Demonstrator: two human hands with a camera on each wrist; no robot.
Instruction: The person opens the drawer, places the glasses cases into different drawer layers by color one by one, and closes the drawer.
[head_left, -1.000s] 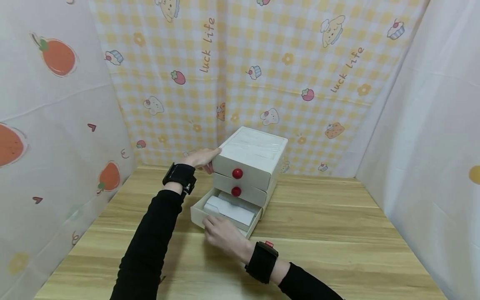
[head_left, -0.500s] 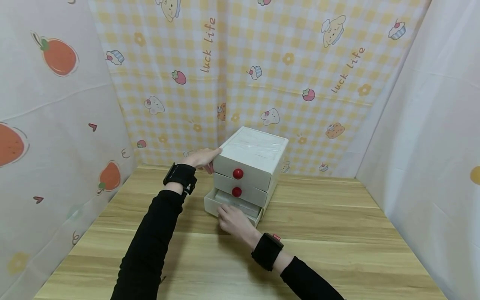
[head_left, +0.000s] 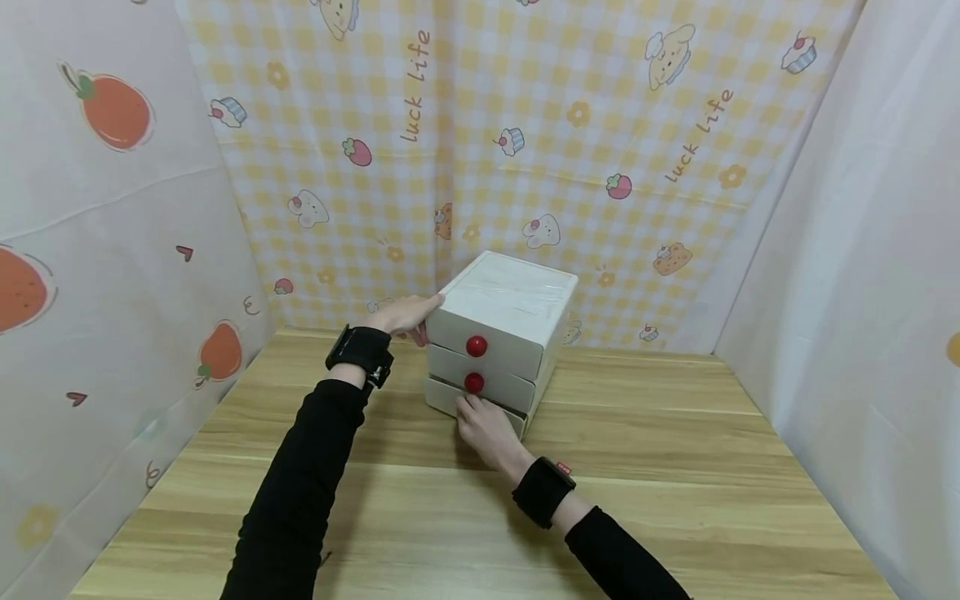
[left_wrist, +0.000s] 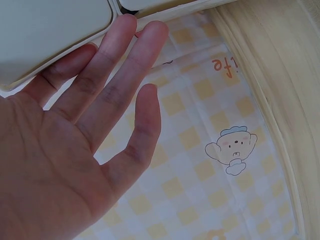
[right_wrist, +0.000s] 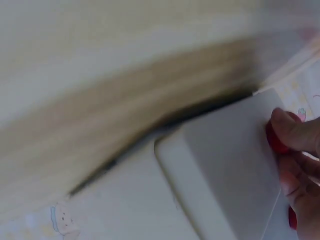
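Note:
A small white cabinet [head_left: 510, 292] with three drawers stands on the table. Its top and middle drawers are closed, each with a red knob showing. The bottom drawer [head_left: 441, 396] sticks out slightly, with a dark slit above its front. My right hand [head_left: 486, 429] is at this drawer's front. In the right wrist view, its thumb and fingers pinch the drawer's red knob [right_wrist: 273, 139]. My left hand [head_left: 402, 317] steadies the cabinet's upper left side, and the left wrist view shows its fingers extended along the cabinet. The drawer's inside is hidden.
The wood-grain table [head_left: 637, 467] spreads around the cabinet. Behind it hangs a yellow checked curtain [head_left: 405, 192], with white cloth [head_left: 150, 275] at the left and more at the right. Both forearms wear black sleeves and wrist bands.
The bottom drawer has slid from well out, with a white packet visible inside, to nearly closed. My right hand moved inward with it. The left hand stayed put.

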